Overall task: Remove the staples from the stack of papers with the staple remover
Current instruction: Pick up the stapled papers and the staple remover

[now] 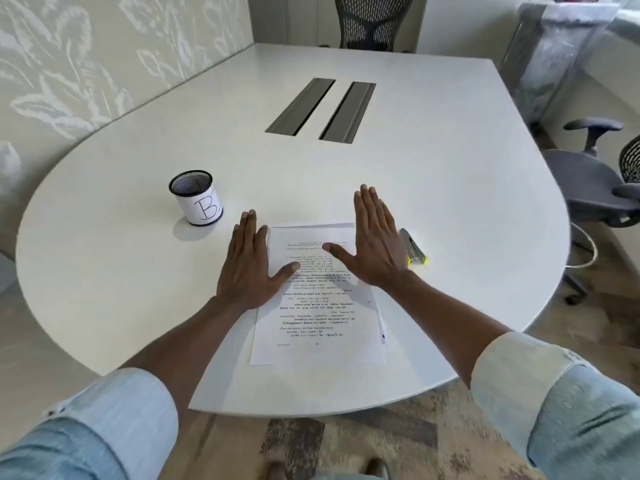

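A stack of printed white papers [318, 317] lies on the white table, its text upside down to me. My left hand [249, 265] rests flat at the stack's left edge, fingers spread, thumb on the paper. My right hand [375, 240] hovers flat over the stack's upper right corner, fingers together, holding nothing. A grey and yellow staple remover [414, 249] lies on the table just right of my right hand. No staple is clear enough to make out.
A black mesh cup with a white label marked "B" [197, 197] stands left of the papers. Two dark cable slots [320, 110] cut the white table [450, 188] farther back. Office chairs stand at the far end [372, 20] and right [595, 181].
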`<state>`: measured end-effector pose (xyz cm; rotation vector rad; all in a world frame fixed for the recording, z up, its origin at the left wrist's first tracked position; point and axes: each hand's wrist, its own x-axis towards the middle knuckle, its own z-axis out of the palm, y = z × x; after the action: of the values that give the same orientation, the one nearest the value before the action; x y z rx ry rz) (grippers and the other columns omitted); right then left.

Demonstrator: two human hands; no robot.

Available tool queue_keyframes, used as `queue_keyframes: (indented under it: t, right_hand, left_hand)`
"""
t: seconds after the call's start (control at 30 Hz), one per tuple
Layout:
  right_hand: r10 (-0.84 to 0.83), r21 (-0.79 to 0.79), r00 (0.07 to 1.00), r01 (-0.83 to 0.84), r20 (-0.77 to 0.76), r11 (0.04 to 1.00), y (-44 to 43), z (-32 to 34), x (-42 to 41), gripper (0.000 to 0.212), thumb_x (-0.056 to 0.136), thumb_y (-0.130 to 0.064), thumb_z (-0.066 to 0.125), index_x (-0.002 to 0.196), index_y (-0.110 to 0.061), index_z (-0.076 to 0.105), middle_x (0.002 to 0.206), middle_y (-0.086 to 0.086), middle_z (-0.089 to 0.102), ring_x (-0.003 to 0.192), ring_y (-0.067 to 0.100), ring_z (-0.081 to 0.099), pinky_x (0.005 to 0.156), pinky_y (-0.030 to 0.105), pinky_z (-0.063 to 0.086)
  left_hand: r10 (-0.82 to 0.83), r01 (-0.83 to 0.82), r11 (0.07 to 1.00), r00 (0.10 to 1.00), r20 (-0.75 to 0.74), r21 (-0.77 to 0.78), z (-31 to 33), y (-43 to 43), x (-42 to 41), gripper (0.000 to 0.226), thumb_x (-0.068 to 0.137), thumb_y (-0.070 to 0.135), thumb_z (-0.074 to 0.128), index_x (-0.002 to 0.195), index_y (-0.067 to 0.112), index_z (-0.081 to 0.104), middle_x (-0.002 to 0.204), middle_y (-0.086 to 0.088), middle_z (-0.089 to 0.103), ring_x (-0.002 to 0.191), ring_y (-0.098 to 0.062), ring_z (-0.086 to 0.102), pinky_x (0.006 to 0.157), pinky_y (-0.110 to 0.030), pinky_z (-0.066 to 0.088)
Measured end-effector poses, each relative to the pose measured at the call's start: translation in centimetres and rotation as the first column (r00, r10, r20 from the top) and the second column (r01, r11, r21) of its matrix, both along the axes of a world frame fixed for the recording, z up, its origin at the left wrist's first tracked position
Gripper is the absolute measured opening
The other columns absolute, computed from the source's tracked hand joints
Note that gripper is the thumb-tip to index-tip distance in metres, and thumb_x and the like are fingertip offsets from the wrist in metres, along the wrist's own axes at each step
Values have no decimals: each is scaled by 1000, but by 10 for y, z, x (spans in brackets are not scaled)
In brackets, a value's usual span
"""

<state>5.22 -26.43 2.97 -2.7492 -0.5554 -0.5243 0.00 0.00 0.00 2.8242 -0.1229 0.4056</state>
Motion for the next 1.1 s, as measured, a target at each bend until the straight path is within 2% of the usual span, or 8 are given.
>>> queue_keyframes:
  t: [0.1,0.2,0.33,0.47,0.57,0.77,0.93,1.1]
  right_hand:
    - [19,5,991,-18,-133,1000,2,-8,-8,115,100,-79,48,172,1,9,184,18,4,172,30,1,139,44,11]
    - [20,-14,972,-24,-233,1000,6,-14,-17,111,99,-80,50,173,-5,14,185,13,2,172,25,0,135,44,22]
    - [38,-47,959,-54,-282,997,7,-20,-19,101,100,-79,49,170,-10,27,184,12,11,172,26,9,132,47,29]
    - [63,-87,954,-92,-292,992,3,-23,-16,94,99,-81,43,160,-10,46,178,17,31,168,32,23,131,49,29]
    - [62,-77,961,-86,-271,993,4,-28,-16,101,93,-85,30,153,-8,54,171,19,44,163,35,35,128,50,34]
    - [69,-69,962,-90,-263,994,4,-32,-13,97,94,-84,34,150,-8,58,167,18,49,160,36,41,126,50,37]
    - [85,-61,964,-104,-252,993,2,-35,-14,95,94,-83,38,149,-9,60,166,18,51,159,35,43,126,50,39]
    - [86,-41,962,-100,-258,994,1,-35,-14,94,94,-84,39,148,-10,61,165,18,52,159,35,43,126,49,40]
  left_hand:
    - [52,-54,998,996,-70,-26,-2,-4,-6,114,91,84,44,163,-3,32,183,-26,4,172,-36,0,139,-50,4]
    - [86,-97,992,988,-128,-82,2,-12,-13,113,94,78,57,168,-1,25,184,-24,0,172,-36,0,139,-46,0]
    - [112,-135,985,974,-198,-107,2,-12,-12,94,95,74,62,156,5,42,184,-22,1,171,-41,5,139,-48,3]
    - [95,-129,983,966,-241,-132,-5,-10,-7,101,88,85,52,150,6,44,182,-22,19,172,-35,11,139,-50,5]
    - [109,-148,978,964,-242,-149,-3,-12,-2,86,95,70,66,148,5,46,178,-20,28,170,-35,15,138,-52,10]
    - [239,-304,913,939,-246,-273,4,-26,11,77,90,52,82,143,4,54,157,-15,51,154,-38,40,128,-51,30]
    - [317,-434,735,899,-300,-522,19,-40,26,69,87,44,88,140,8,59,148,-9,59,148,-31,46,121,-46,39]
    - [386,-530,392,837,-388,-752,40,-41,43,68,84,23,93,142,9,60,145,-7,64,136,-27,61,97,-31,45]
